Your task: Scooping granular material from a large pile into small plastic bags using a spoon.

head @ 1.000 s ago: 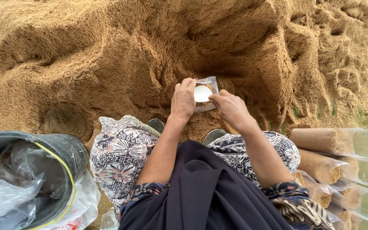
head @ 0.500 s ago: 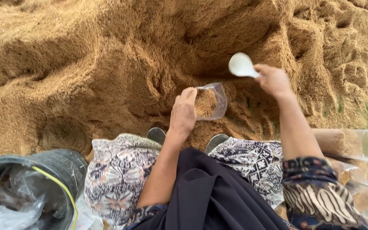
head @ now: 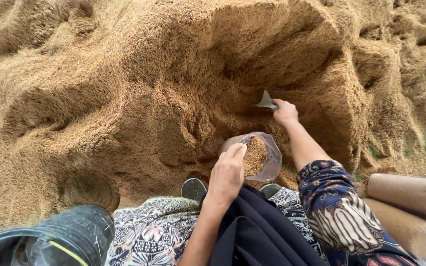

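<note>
My left hand (head: 228, 173) grips the rim of a clear plastic bag (head: 270, 158) partly filled with brown husk-like grain, held open just above my lap. My right hand (head: 285, 112) reaches forward into a hollow in the big heap of brown grain (head: 139, 98) and holds a small pale scoop (head: 266, 101), its bowl dug into the heap's wall. The bag sits between the two hands, below and left of the scoop.
A black bucket (head: 70, 234) lined with clear plastic stands at the lower left. Filled cylindrical bags of grain (head: 410, 194) lie stacked at the lower right. My shoes (head: 194, 187) rest at the heap's foot, beside my patterned skirt and dark cloth.
My right hand lifted the scoop away from the bag, swung it forward and pushed it down into the heap. The left hand kept hold of the bag, which now shows grain inside.
</note>
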